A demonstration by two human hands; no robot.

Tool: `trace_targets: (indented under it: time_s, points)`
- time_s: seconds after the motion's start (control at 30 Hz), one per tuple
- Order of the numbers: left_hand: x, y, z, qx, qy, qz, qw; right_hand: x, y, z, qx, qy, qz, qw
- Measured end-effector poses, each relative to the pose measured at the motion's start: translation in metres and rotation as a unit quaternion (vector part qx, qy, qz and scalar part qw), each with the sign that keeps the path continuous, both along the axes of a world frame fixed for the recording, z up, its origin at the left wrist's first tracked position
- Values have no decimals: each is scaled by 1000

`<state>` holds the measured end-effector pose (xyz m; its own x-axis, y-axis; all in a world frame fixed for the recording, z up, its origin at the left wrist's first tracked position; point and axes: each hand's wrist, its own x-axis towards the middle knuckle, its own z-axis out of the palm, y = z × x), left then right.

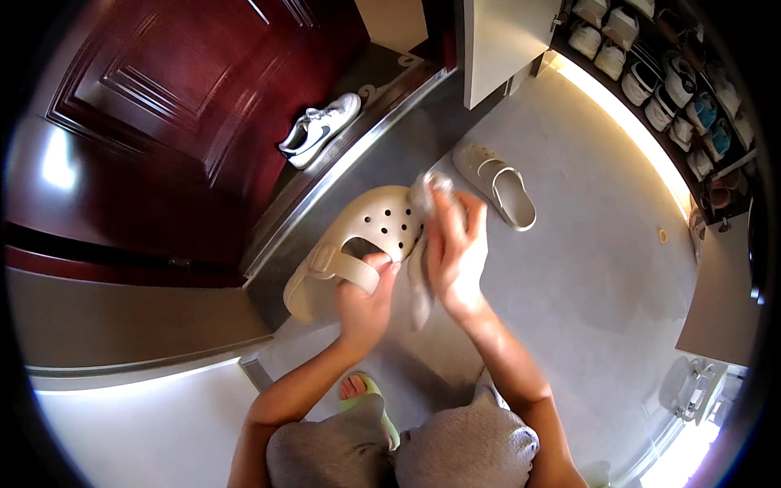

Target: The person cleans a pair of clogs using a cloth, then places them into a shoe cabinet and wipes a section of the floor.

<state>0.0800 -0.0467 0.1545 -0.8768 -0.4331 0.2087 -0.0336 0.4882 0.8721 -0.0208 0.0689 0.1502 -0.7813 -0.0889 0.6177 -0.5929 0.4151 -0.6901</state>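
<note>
A beige clog [376, 213] with round holes in its toe and a heel strap is held up in front of me. My left hand [364, 302] grips it at the foot opening, by the strap. At the toe end, my right hand [457, 244] is closed around a greyish cloth [419, 286]. One part of the cloth bunches up at the fingertips against the clog's edge, and another part dangles below. Farther off on the floor lies a second beige clog [498, 185], apart from both hands.
A white sneaker [320, 130] stands on the sill by the dark red door [163, 98] at the left. Shelves with several pairs of shoes [651, 77] line the upper right. A small tan ring [663, 236] lies on the grey floor [586, 268]. My green slipper [382, 407] shows below.
</note>
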Motion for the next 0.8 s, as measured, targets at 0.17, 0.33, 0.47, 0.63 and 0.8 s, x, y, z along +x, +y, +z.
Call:
trace_targets:
  time_s: [0.17,0.33,0.47,0.63,0.8]
  points:
    - [-10,-6,-5,66,22,14,997,31,-18,-6,55,60,-4,997]
    - [-1,-6,-3,20,-1,9,1000,12,-7,-1,51,24,23,998]
    - [-2,-7,-6,-8,-24,-13,1000,11,-4,4,76,10,-7,997]
    - [1,-14,-14,-7,45,4,999,32,-15,4,129,62,39,989]
    - [0,-12,-10,-115,18,-13,993,2,-1,6,115,19,-27,993]
